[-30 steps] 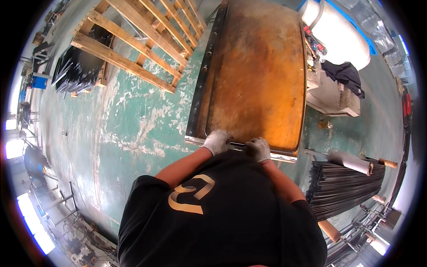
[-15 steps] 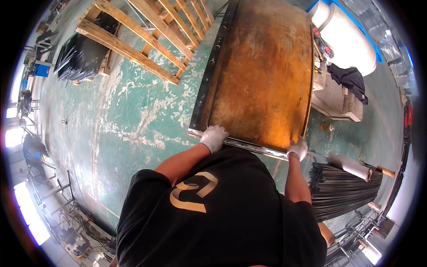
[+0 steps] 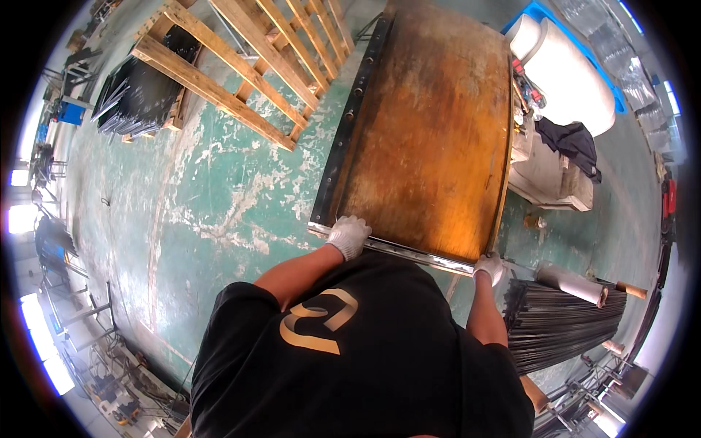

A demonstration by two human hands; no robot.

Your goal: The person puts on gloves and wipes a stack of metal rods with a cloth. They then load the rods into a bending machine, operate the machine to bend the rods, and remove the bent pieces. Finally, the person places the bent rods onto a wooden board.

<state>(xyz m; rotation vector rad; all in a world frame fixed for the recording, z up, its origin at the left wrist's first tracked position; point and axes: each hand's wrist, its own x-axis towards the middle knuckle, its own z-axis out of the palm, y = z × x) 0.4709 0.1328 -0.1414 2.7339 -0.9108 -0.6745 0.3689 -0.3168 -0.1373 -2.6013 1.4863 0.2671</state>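
A long metal strip (image 3: 409, 252) with holes runs along the near edge of a worn brown wooden tabletop (image 3: 431, 139). My left hand (image 3: 349, 236), in a white knit glove, is closed over the strip near its left end, fingers curled at the tabletop edge. At the near right corner, my right hand (image 3: 489, 269), gloved the same way, is closed around the strip's right end; its fingertips are partly hidden. A black rail (image 3: 342, 139) with bolt heads borders the table's left side.
Left of the table, a wooden pallet frame (image 3: 241, 95) leans over the green floor near a stack of black rods (image 3: 139, 91). To the right are a dark cloth (image 3: 569, 146), a large white roll (image 3: 577, 80) and a bundle of black strips (image 3: 562, 321).
My right hand has drawn back toward me, from over the tabletop corner to the edge. The left hand stays near the strip's left end, and the view has shifted slightly.
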